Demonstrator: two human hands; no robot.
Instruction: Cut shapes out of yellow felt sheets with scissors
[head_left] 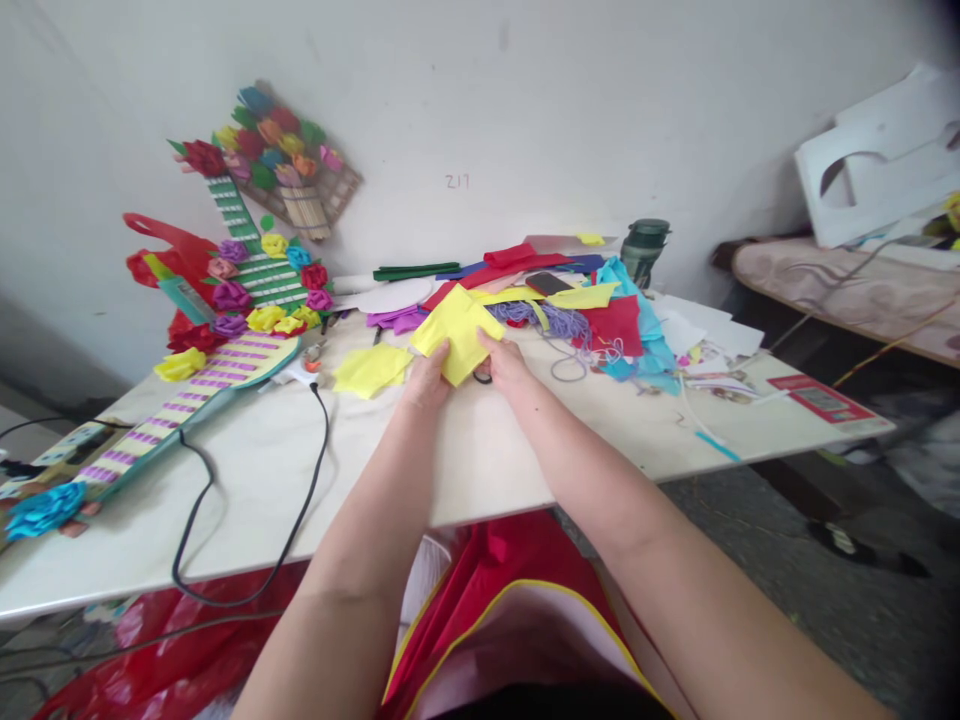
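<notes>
A square of yellow crepe paper [459, 330] is held up over the table between both my hands. My left hand [429, 378] pinches its lower left edge, thumb on top. At the right corner my right hand [506, 362] grips the same sheet, its fingers partly hidden behind it. More yellow paper squares [371, 370] lie on the table just left of my left hand. Part of a small black ring-shaped handle [483, 377] shows under the paper near my right hand; I cannot tell what it belongs to.
Coloured paper strips [517, 262], purple yarn [551, 322] and a phone [548, 283] are piled behind my hands. A green bottle [645, 250] stands at the back. Paper-flower decorations [274, 280] are on the left. A black cable [319, 470] hangs over the front edge of the white table [487, 475].
</notes>
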